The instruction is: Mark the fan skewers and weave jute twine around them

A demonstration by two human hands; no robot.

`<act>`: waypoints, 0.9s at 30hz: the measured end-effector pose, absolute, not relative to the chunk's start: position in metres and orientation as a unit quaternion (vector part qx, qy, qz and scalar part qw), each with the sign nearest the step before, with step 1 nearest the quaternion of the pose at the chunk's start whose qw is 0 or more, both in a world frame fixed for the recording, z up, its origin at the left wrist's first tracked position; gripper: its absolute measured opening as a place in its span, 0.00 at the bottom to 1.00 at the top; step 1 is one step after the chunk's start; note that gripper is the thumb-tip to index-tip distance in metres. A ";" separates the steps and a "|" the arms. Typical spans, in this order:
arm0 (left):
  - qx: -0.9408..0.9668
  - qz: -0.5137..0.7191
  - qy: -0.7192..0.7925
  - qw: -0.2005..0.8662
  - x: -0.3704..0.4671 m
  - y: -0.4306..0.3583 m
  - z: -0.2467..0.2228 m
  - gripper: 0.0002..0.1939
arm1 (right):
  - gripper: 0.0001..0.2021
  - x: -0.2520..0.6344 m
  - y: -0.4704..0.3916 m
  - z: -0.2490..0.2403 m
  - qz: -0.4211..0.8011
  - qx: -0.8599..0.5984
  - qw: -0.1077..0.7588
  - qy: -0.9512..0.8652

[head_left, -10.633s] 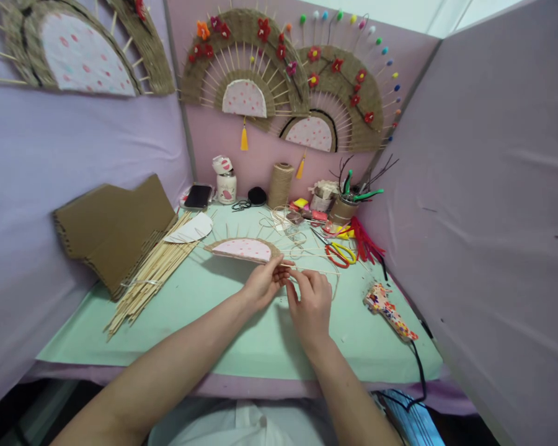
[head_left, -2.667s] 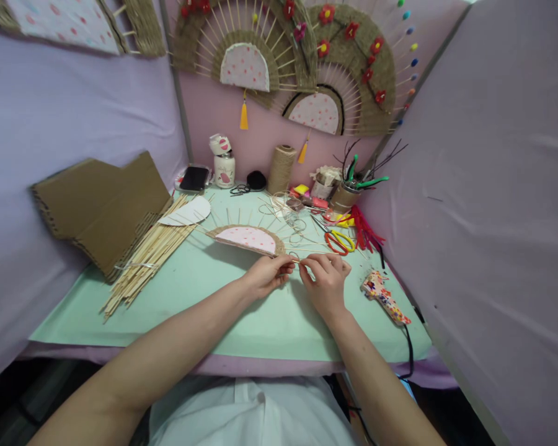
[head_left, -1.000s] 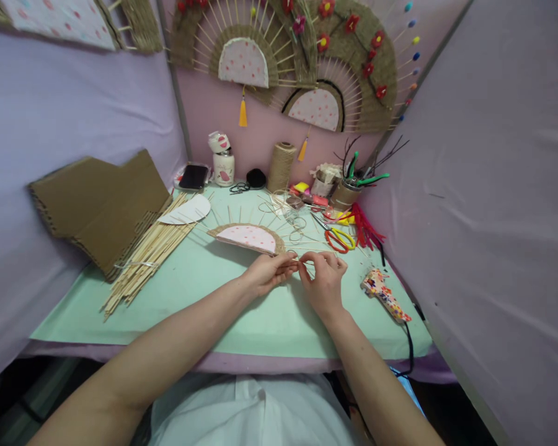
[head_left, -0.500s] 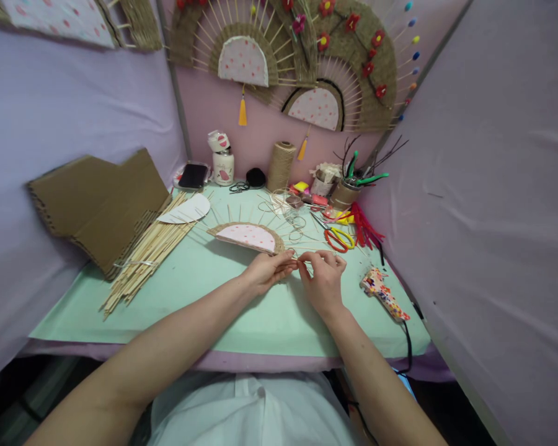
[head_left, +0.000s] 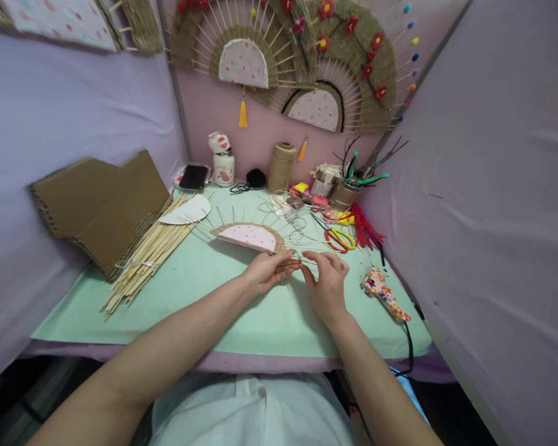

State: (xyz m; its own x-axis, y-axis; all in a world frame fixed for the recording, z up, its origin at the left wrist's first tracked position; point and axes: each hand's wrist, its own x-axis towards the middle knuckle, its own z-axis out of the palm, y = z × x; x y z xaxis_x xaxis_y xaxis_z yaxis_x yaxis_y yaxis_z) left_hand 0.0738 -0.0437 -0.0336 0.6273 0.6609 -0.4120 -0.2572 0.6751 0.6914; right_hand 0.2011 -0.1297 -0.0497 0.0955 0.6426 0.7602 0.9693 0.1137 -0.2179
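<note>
A half-round fan frame (head_left: 247,236) has a white, pink-spotted centre, a tan twine-like band and thin sticks fanning outward. It is held tilted above the table, near its right end. My left hand (head_left: 270,272) is closed on that end, fingers under it and thumb on top. Close by on the right is my right hand (head_left: 328,282), its thumb and forefinger parted around the thin sticks at the fan's right corner. Any thread between those fingertips is too fine to make out.
Left lie a bundle of sticks (head_left: 151,257), a white paper shape (head_left: 186,210) and cardboard (head_left: 102,207). Behind stands a twine spool (head_left: 281,167). Scissors (head_left: 338,238), red fuzzy stems (head_left: 366,228) and a patterned glue gun (head_left: 385,294) with a cord are on the right.
My right hand has shifted slightly to the right, and its thumb and forefinger have parted from a pinch. The fan and my left hand have moved only a little to the right.
</note>
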 end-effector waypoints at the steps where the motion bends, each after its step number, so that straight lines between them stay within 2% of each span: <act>1: 0.296 0.268 0.340 0.851 0.074 -0.044 -0.033 0.06 | 0.09 0.201 -0.131 -0.051 -0.211 -0.632 0.391 -0.635; 12: 0.278 0.258 0.340 0.861 0.073 -0.044 -0.033 0.05 | 0.02 0.198 -0.128 -0.049 -0.198 -0.637 0.395 -0.632; 27: 0.277 0.286 0.331 0.856 0.075 -0.047 -0.036 0.05 | 0.03 0.197 -0.130 -0.050 -0.201 -0.635 0.377 -0.644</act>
